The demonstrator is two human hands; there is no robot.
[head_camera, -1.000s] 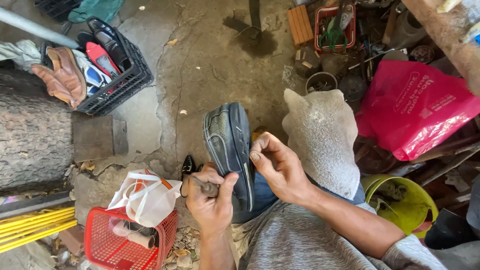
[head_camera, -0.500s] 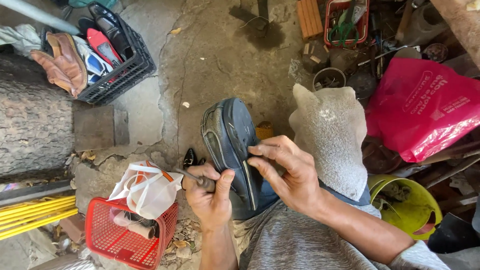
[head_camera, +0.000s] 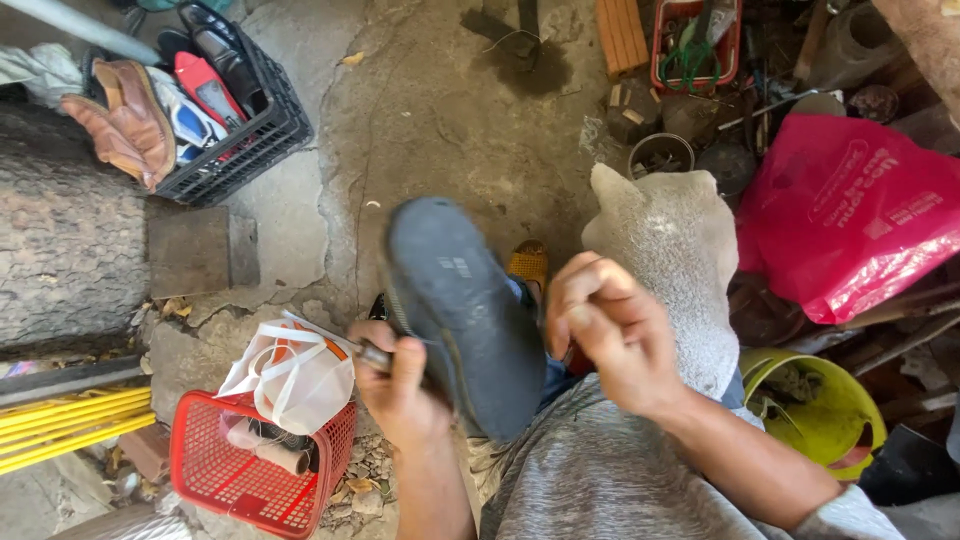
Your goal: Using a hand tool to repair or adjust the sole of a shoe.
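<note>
Dark shoe sole-up on lap, between both hands. Left hand clenched round thin metal tool at shoe's edge. Right hand loosely curled just beside shoe; whether it grips anything, can't tell. Red basket near left.

Shoe turned since a second ago: opening and side then, now flat dark sole up, toe pointing away from the red basket. Right hand lifted off the shoe's edge, now curled just beside it. Left hand shifted under the shoe, away from the basket, tool gripped.
</note>
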